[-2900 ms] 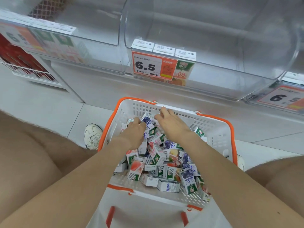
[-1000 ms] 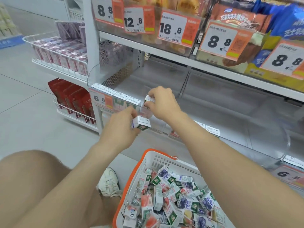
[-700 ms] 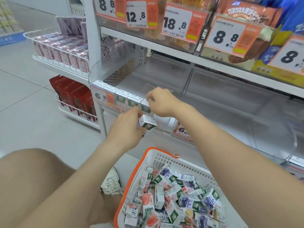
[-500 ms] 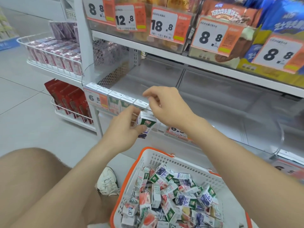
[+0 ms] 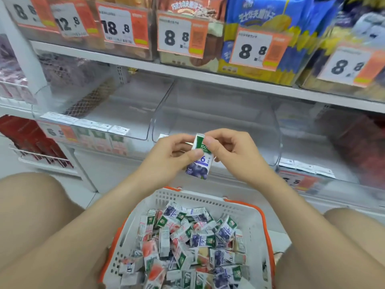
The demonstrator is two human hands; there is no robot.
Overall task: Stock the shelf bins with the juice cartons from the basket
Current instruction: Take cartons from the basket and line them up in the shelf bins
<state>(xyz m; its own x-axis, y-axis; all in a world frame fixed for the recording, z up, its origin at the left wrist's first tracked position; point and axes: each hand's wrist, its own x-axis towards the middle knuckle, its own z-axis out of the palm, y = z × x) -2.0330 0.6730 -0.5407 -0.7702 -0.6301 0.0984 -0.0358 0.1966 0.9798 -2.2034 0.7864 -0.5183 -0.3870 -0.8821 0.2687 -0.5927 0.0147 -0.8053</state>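
A small blueberry juice carton (image 5: 200,165) with a green top is held upright between my two hands, in front of the middle clear shelf bin (image 5: 214,113). My left hand (image 5: 166,159) pinches its left side with thumb across the front. My right hand (image 5: 231,153) grips its top right corner. Below, a white basket with an orange rim (image 5: 208,202) holds several mixed juice cartons (image 5: 187,243). The left clear bin (image 5: 100,113) has a row of cartons (image 5: 98,130) standing along its front wall.
The shelf above carries snack packs behind price tags (image 5: 181,36). A right-hand clear bin (image 5: 333,138) has cartons at its front. A wire rack with red packs (image 5: 31,142) stands at the left. My bare knees flank the basket on both sides.
My right hand left the carton row in the left bin and joined my left hand on the blueberry carton. Both hands shifted right, from the left bin to the middle bin.
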